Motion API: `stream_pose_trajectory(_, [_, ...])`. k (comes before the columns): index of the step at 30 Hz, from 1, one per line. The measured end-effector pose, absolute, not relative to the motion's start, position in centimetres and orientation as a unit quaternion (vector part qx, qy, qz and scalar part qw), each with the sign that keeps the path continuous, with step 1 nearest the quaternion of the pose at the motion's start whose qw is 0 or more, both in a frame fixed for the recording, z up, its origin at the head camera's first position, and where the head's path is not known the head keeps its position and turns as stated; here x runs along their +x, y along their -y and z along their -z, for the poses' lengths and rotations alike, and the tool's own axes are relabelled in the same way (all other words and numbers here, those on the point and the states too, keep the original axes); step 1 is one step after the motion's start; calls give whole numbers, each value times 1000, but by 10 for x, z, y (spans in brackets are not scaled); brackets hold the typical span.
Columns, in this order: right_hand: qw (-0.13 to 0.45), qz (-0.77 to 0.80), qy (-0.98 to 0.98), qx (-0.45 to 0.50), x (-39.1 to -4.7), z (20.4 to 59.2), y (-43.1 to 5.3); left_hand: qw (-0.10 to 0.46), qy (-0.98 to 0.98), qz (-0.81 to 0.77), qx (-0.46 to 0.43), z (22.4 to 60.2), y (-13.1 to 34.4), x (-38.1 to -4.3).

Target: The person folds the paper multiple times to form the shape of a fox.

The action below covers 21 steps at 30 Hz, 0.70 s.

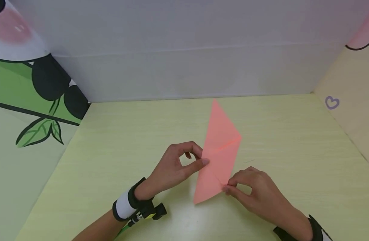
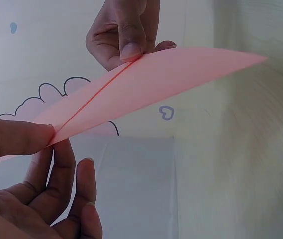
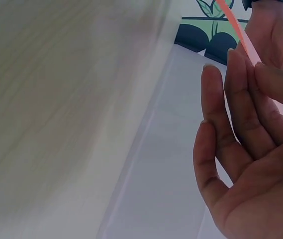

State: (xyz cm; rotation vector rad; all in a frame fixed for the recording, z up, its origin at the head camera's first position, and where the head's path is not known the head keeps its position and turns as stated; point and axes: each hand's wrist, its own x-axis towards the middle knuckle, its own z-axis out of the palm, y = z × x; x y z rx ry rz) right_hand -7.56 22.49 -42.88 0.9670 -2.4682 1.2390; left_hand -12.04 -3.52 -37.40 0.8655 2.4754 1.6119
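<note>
A pink sheet of folded paper (image 1: 220,154) is held up over the table, long and pointed at its top end, with crease lines across it. My left hand (image 1: 181,164) pinches its left edge between thumb and fingers. Lower on the opposite edge, my right hand (image 1: 256,190) pinches the paper near its bottom right corner. The left wrist view shows the paper (image 2: 171,74) almost edge-on, a darker crease running between the two hands. In the right wrist view only a thin strip of the paper (image 3: 238,30) shows past the fingers.
The light wooden table (image 1: 127,134) meets a grey-white back wall (image 1: 187,73). Side panels carry drawings, with leaves (image 1: 40,132) at left and a small purple heart (image 1: 332,102) at right. A wrist camera (image 1: 151,211) is strapped to the left forearm.
</note>
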Motion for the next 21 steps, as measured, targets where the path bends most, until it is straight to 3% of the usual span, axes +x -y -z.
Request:
stream_pose_trajectory(14, [126,-392,844,343,-75,429,-227,28,-815,-503,285,374,36,-119])
stream_pose_trajectory(21, [108,-346,896,256,-70,424,-241,38,-840,-450,300,373,40,-121])
